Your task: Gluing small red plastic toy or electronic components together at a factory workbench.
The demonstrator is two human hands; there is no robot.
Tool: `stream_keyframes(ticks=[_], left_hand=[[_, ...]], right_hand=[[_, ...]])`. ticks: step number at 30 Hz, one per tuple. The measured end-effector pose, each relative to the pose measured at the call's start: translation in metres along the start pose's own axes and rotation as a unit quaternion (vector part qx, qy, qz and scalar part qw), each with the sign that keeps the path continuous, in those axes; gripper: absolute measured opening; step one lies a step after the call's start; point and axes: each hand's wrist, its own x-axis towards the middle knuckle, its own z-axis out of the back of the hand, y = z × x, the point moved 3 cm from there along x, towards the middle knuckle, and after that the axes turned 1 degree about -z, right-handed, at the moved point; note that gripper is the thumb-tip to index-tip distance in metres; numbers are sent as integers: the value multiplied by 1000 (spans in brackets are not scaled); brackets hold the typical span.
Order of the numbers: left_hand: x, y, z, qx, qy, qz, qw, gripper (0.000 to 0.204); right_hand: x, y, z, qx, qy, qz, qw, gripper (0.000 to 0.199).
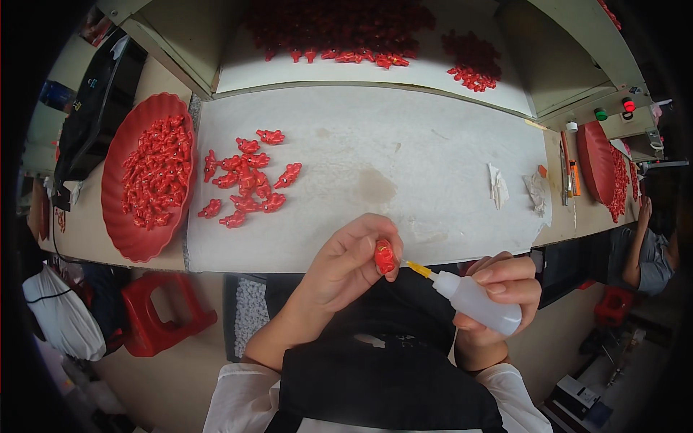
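Between the thumb and fingers of my left hand (351,263) is a small glossy red figurine (385,256) with gold-coloured marks. My right hand (509,283) grips a translucent white squeeze bottle (480,303), tilted so its yellow needle tip (419,269) points at the figurine. The tip is very close to the figurine; whether it touches I cannot tell. Both hands are over the table's near edge. Left of them, a loose group of similar red figurines (249,180) lies on the white paper sheet (303,108).
A red scalloped tray (115,209) heaped with red pieces stands at the left. A shelf box (195,43) at the back holds many more. Crumpled tissues (498,186) and an orange-handled tool (574,177) lie at the right, near another red tray (595,162). A red stool (159,317) is below left.
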Motion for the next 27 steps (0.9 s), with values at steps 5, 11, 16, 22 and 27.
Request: stream_keyframes(ticks=[5,11,16,22,27], left_hand=[[1,4,1,-2,14,2,1000,20],[1,5,0,5,10,1,1000,19],[0,6,0,-1,9,4,1000,19],[0,6,1,3,11,1,1000,20],[0,6,1,2,8,1,1000,19]], right_hand=[[-1,8,-3,-58,50,48,996,51],[-1,9,-11,-90,66,41,993,41],[-2,7,-10,-51,58,63,995,50],[-2,8,-11,-50,63,59,995,50],[-2,9,-10,-51,61,53,995,51]])
